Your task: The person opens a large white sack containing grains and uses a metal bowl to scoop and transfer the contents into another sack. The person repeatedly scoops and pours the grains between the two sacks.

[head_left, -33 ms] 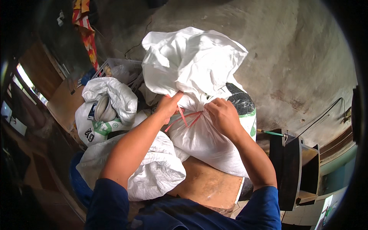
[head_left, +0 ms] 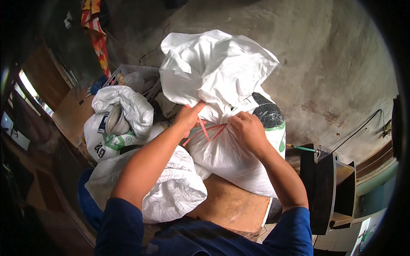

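Observation:
A full white woven sack (head_left: 226, 155) stands in front of me, gathered at its neck, its loose top billowing above. A thin pink plastic string (head_left: 212, 135) is looped around the neck, with an end trailing down to the left. My left hand (head_left: 191, 119) is closed on the string left of the neck, thumb pointing up against the cloth. On the other side, my right hand (head_left: 247, 129) pinches the gathered neck, fingers curled. Its fingertips are partly hidden, so I cannot tell whether string is also in them.
At left stands an open white sack (head_left: 96, 132) with a rolled-down rim; a crumpled white sack (head_left: 175, 192) lies nearer me. A brown board (head_left: 232, 202) is below the tied sack. A plastic crate (head_left: 128, 73) sits behind, a black shelf (head_left: 318, 187) at right, by a grey wall (head_left: 324, 55).
The sack's loose top has shifted slightly to the right. Both hands keep nearly the same place and grip.

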{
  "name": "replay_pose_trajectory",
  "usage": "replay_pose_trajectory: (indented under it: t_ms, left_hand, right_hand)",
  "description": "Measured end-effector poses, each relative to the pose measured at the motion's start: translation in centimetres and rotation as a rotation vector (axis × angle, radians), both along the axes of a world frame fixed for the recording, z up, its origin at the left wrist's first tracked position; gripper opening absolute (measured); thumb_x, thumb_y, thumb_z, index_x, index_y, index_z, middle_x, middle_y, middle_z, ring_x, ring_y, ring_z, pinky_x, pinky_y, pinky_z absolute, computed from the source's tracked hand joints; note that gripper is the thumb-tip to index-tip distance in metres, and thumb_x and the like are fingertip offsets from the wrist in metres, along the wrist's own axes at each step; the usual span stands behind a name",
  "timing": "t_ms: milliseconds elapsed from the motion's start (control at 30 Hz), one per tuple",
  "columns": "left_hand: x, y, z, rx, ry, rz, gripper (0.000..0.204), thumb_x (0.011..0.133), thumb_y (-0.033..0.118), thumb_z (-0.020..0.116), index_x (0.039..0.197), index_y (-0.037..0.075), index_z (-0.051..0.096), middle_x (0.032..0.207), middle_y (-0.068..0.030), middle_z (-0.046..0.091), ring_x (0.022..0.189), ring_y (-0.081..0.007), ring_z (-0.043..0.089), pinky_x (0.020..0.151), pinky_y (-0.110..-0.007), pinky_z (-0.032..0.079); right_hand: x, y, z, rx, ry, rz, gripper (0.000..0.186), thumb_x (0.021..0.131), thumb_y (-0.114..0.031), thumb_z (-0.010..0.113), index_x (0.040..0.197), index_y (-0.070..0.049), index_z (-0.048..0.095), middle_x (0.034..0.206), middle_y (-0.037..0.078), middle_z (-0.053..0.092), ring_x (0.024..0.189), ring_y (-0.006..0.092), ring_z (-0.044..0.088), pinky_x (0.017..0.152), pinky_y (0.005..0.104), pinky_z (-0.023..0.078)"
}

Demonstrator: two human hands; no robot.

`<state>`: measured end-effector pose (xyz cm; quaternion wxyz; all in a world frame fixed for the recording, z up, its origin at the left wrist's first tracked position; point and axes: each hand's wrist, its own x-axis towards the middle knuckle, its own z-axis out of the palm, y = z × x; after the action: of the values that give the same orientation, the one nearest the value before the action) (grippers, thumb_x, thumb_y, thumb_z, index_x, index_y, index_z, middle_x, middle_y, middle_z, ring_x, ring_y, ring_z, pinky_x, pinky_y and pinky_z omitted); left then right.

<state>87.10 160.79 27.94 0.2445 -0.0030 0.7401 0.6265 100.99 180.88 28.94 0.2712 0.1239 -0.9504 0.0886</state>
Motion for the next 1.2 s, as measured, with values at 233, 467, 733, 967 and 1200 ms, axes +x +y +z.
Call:
replay_pose_trajectory:
  t_ms: [233, 467, 733, 967, 1200]
  left_hand:
    - [0.2, -0.1, 1.4, 0.091, 0.1, -0.07, 0.053, 0.095, 0.048, 0.067, 0.13, 0.008, 0.062, 0.114, -0.007, 0.072, 0.077, -0.018, 0.074, 0.056, -0.024, 0.046]
    - [0.0, -0.2, 1.8, 0.068, 0.078, -0.05, 0.052, 0.095, 0.048, 0.066, 0.13, 0.01, 0.061, 0.112, -0.005, 0.072, 0.078, -0.0173, 0.074, 0.056, -0.025, 0.045]
    - [0.3, 0.2, 1.9, 0.131, 0.092, -0.073, 0.064, 0.088, 0.056, 0.069, 0.126, 0.006, 0.059, 0.106, -0.007, 0.064, 0.079, -0.018, 0.065, 0.071, -0.034, 0.045]
    - [-0.3, -0.7, 1.7, 0.092, 0.216, 0.066, 0.052, 0.087, 0.052, 0.072, 0.116, 0.01, 0.067, 0.094, -0.0021, 0.067, 0.076, -0.0134, 0.06, 0.062, -0.029, 0.047]
    - [0.5, -0.6, 2.7, 0.162, 0.19, 0.046, 0.046, 0.089, 0.051, 0.071, 0.114, 0.013, 0.066, 0.089, -0.0007, 0.064, 0.074, -0.0127, 0.056, 0.063, -0.03, 0.045]
  right_hand:
    - [-2.9, -0.7, -1.9, 0.052, 0.001, 0.044, 0.01, 0.089, -0.019, 0.062, 0.095, -0.012, 0.068, 0.094, 0.005, 0.065, 0.093, 0.0259, 0.065, 0.08, 0.0397, 0.05]
    - [-2.5, -1.9, -2.7, 0.121, -0.004, -0.033, 0.014, 0.087, -0.016, 0.059, 0.098, -0.013, 0.067, 0.099, 0.003, 0.063, 0.098, 0.0224, 0.064, 0.081, 0.0387, 0.049]
    - [-3.4, -3.1, -4.1, 0.361, 0.105, -0.119, 0.01, 0.085, -0.019, 0.062, 0.089, -0.011, 0.067, 0.092, 0.004, 0.057, 0.09, 0.0204, 0.061, 0.068, 0.0352, 0.05]
    - [-2.5, -3.3, -3.6, 0.346, 0.043, -0.019, 0.023, 0.087, -0.018, 0.058, 0.107, -0.011, 0.067, 0.097, 0.005, 0.057, 0.094, 0.0196, 0.06, 0.076, 0.0358, 0.049]
    - [-2.8, -4.2, -3.1, 0.409, -0.091, 0.01, 0.025, 0.088, -0.02, 0.059, 0.11, -0.013, 0.068, 0.105, 0.003, 0.058, 0.105, 0.0188, 0.059, 0.082, 0.0358, 0.049]
